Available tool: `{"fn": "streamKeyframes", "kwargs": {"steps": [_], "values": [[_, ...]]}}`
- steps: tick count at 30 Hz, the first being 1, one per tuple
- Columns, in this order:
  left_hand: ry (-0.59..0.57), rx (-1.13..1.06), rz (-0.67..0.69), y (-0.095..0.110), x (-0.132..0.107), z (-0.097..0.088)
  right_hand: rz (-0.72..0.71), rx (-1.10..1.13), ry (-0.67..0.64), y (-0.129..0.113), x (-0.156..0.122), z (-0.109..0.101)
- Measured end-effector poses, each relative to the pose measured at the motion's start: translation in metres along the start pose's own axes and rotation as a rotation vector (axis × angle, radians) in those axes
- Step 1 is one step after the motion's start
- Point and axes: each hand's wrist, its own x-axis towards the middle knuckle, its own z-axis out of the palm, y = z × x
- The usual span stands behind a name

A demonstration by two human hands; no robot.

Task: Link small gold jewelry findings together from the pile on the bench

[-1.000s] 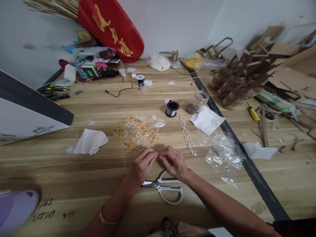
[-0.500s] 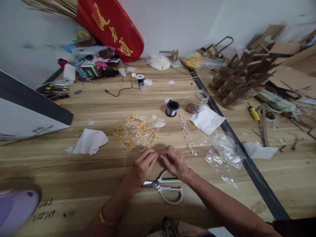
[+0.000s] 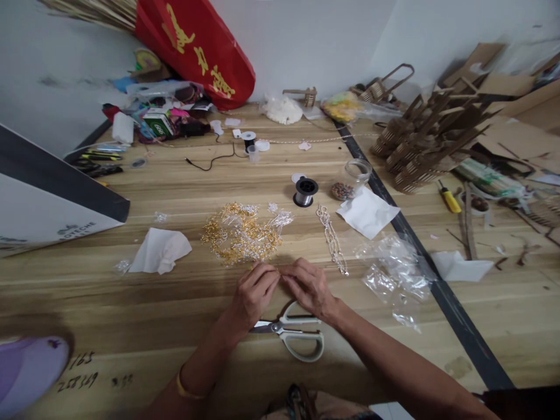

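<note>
My left hand [image 3: 256, 291] and my right hand [image 3: 308, 286] meet fingertip to fingertip over the table, each closed in a pinch. Whatever lies between the fingertips is too small and hidden to name. Just beyond them spreads a tangled pile of gold and silver beaded strands [image 3: 242, 236]. Below the hands lie white-handled scissors [image 3: 301, 344], blades pointing left and partly under my left wrist. A silvery chain [image 3: 332, 245] rests to the right of my right hand. Farther back stands a black spool of silver wire [image 3: 305, 192].
Clear plastic bags [image 3: 398, 274] and a white paper sheet [image 3: 368, 211] lie to the right, by a jar of beads [image 3: 350, 178]. Another crumpled paper [image 3: 160, 251] is at left, near a large box [image 3: 56, 204]. Small woven baskets [image 3: 411, 151] crowd the back right.
Both hands stay almost in place, with only a tiny shift at the fingertips. Everything on the table lies as before.
</note>
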Motion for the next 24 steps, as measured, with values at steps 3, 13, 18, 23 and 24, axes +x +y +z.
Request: {"fn": "streamKeyframes", "kwargs": {"steps": [3,13,18,23,24], "values": [[0.004,-0.003,-0.005,0.0,0.0,0.0,-0.01,-0.027,-0.017,0.0,0.001,-0.002],[0.025,-0.344,-0.318,-0.001,0.009,-0.002,-0.049,-0.058,-0.007,0.004,-0.002,-0.003],[-0.101,-0.607,-0.735,-0.007,0.014,-0.012,-0.086,-0.039,0.022,0.006,-0.003,-0.003],[-0.153,-0.67,-0.782,-0.006,0.015,-0.014,-0.09,-0.085,-0.024,0.005,-0.003,-0.004],[-0.16,-0.662,-0.768,-0.006,0.015,-0.014,-0.096,-0.099,-0.037,0.004,-0.003,-0.004]]}}
